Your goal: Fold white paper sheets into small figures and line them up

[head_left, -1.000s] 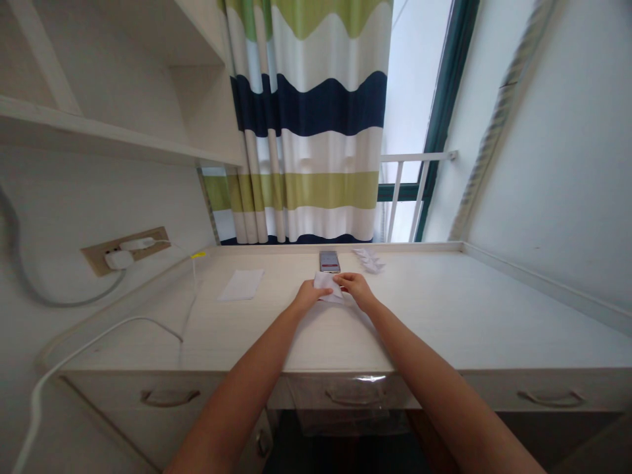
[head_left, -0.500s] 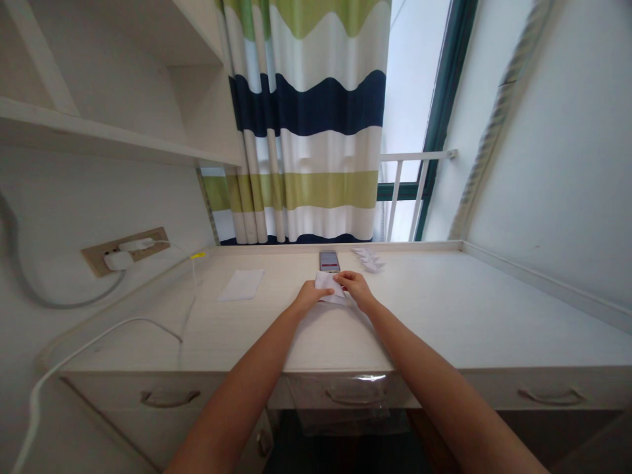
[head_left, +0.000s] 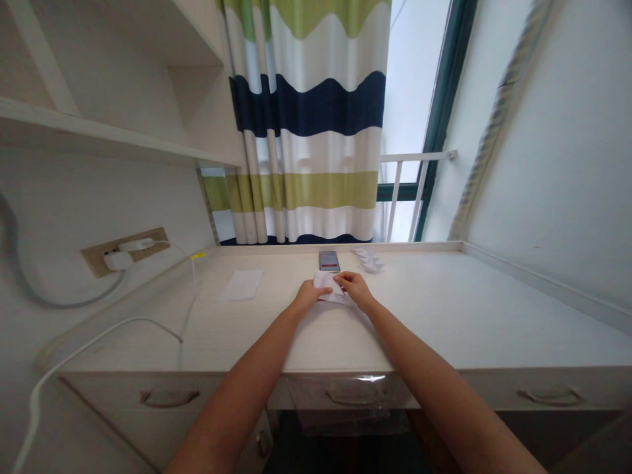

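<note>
Both my hands hold a small folded sheet of white paper (head_left: pixel 324 280) just above the desk, in front of a phone. My left hand (head_left: pixel 310 295) grips its left side, with the thumb laid across the front. At the upper right edge, my right hand (head_left: pixel 354 287) pinches the paper between thumb and fingers. A lower flap of the paper sticks out below the hands. The phone (head_left: pixel 328 261) lies behind the paper with its screen lit. Folded white paper pieces (head_left: pixel 368 260) rest to the right of the phone.
A stack of white paper (head_left: pixel 241 285) lies on the left of the white desk (head_left: pixel 444 309). A white cable (head_left: pixel 143 320) runs over the left edge from plugs in a wall socket (head_left: pixel 126 250). Clear plastic (head_left: pixel 340 401) hangs over the middle drawer. A striped curtain (head_left: pixel 316 131) hangs behind.
The paper has shifted very slightly to the left and tilted a little between my hands. Everything else on the desk is unmoved.
</note>
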`<state>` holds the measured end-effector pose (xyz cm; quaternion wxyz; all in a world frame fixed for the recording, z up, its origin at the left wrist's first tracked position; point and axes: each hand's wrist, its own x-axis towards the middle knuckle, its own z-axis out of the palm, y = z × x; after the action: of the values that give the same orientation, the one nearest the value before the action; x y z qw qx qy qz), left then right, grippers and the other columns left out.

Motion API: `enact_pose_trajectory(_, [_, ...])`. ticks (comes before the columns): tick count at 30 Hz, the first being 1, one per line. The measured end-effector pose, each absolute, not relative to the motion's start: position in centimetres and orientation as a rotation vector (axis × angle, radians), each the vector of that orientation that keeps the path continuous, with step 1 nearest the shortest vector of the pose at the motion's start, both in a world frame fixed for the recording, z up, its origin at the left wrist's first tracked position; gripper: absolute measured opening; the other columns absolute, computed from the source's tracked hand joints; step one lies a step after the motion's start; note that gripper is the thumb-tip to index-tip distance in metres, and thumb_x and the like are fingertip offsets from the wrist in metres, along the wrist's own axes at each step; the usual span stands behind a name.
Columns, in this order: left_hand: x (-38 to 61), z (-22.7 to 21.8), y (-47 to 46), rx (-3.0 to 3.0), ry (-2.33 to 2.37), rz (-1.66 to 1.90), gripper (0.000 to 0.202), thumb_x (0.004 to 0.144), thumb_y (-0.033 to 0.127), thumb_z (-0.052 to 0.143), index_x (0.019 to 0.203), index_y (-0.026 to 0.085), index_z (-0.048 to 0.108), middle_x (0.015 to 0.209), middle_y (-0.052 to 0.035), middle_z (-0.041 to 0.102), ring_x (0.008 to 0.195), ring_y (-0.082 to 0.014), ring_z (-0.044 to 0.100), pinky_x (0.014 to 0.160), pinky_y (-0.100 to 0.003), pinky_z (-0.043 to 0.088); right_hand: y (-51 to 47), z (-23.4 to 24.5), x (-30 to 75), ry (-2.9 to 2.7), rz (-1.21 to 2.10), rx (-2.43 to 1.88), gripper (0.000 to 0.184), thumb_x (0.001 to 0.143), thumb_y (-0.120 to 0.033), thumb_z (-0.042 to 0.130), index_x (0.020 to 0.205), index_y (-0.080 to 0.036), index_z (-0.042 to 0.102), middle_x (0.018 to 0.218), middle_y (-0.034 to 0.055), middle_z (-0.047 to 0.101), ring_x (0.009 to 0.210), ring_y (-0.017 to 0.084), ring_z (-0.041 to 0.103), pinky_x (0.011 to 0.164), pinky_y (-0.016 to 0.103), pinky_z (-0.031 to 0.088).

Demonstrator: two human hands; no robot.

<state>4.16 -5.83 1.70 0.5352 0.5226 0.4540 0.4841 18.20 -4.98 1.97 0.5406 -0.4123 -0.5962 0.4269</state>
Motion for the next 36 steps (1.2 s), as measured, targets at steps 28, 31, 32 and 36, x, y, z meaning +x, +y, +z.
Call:
enact_pose_trajectory(28, [3.59,2.06,-5.30,1.140,1.165,1.364,0.032,0.052,0.016,0.069,0.081,0.007,0.061,0.082,-0.0111,0.064,0.070,-0.0179,0.060,0.059,-0.026,0.049,-4.32,1.68,18.89,-1.690,0.838,-1.011,0.029,0.063,-0.042,0.054,0.053,-0.015,0.056,0.039,-0.0041,0.046,0.039,0.008,0.040,0.044,0.022,0.031])
enact_pose_trajectory(31, [3.54,2.08,-5.26,1.137,1.150,1.371,0.031,0.052,0.016,0.068,0.081,0.007,0.060,0.082,-0.0110,0.064,0.069,-0.0175,0.060,0.059,-0.026,0.049,-4.53,1.98,18.93,-1.681,0.839,-1.029,0.026,0.062,-0.040,0.056,0.053,-0.015,0.055,0.039,-0.0045,0.045,0.039,0.008,0.039,0.043,0.021,0.031])
enact_pose_trajectory(32, [3.53,2.09,-5.26,1.138,1.146,1.369,0.031,0.052,0.016,0.068,0.081,0.007,0.060,0.082,-0.0110,0.064,0.069,-0.0173,0.060,0.059,-0.026,0.049,-4.57,2.02,18.94,-1.676,0.848,-1.036,0.026,0.062,-0.039,0.056,0.054,-0.015,0.055,0.039,-0.0047,0.044,0.039,0.008,0.039,0.043,0.021,0.030])
enact_pose_trajectory(36, [3.57,2.07,-5.46,1.160,1.157,1.334,0.032,0.053,0.016,0.068,0.082,0.007,0.060,0.084,-0.0114,0.063,0.068,-0.0169,0.059,0.059,-0.025,0.048,-4.67,1.97,18.90,-1.680,0.890,-1.030,0.026,0.062,-0.040,0.055,0.057,-0.014,0.056,0.043,-0.0042,0.046,0.042,0.007,0.039,0.045,0.021,0.030])
